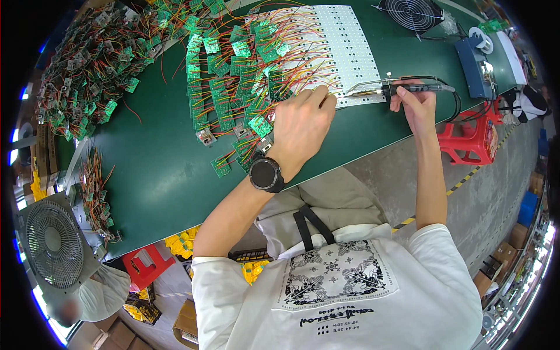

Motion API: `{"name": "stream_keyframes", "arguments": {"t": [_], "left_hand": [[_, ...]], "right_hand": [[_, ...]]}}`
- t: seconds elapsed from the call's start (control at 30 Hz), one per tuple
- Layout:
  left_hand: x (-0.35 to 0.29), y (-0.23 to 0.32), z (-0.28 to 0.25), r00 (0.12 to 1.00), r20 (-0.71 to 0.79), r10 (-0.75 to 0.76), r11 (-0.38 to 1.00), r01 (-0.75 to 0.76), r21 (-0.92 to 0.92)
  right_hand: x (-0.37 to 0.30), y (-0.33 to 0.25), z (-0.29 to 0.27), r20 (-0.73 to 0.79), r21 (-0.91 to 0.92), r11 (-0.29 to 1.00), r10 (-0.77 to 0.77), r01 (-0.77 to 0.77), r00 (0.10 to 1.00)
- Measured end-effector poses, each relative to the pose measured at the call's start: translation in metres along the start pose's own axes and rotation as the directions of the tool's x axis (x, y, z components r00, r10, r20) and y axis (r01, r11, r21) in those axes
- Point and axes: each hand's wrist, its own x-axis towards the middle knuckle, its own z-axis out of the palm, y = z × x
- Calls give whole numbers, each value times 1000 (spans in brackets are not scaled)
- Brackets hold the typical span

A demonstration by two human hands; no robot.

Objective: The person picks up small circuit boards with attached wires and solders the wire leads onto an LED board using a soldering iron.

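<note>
My right hand grips a black-handled soldering iron, with a thin metal guide along its front. The iron's tip points left, over the near edge of a white perforated board panel. My left hand, with a black watch on its wrist, is closed in a pinch at that same edge, just left of the tip. Thin red and yellow wires run to its fingertips; the exact pinch point is partly hidden. The wires link the panel to rows of small green circuit boards on its left.
A large heap of wired circuit boards covers the far left of the green table. At the right stand a blue soldering station, a solder spool and a black fan. A red stool is beyond the table edge.
</note>
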Motion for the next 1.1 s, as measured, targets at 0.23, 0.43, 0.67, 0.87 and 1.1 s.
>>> {"name": "stream_keyframes", "arguments": {"t": [0.23, 0.43, 0.67, 0.87, 1.1], "left_hand": [[0, 0, 0, 1000, 2, 0, 1000, 0, -4], [0, 0, 1, 1000, 12, 7, 1000, -7, 2], [-1, 0, 0, 1000, 10, 9, 1000, -8, -2], [1, 0, 0, 1000, 12, 15, 1000, -15, -8], [2, -1, -4, 999, 11, 30, 999, -30, -16]], "right_hand": [[-1, 0, -1, 5, -7, 1000, -8, 8, 1000], [0, -2, 1, 9, -32, 999, -4, 4, 1000], [-1, 0, -1, 17, -49, 999, -10, 11, 1000], [1, 1, -3, 7, 50, 998, -30, 29, 1000], [3, -2, 1, -31, 37, 999, -11, 12, 999]]}}
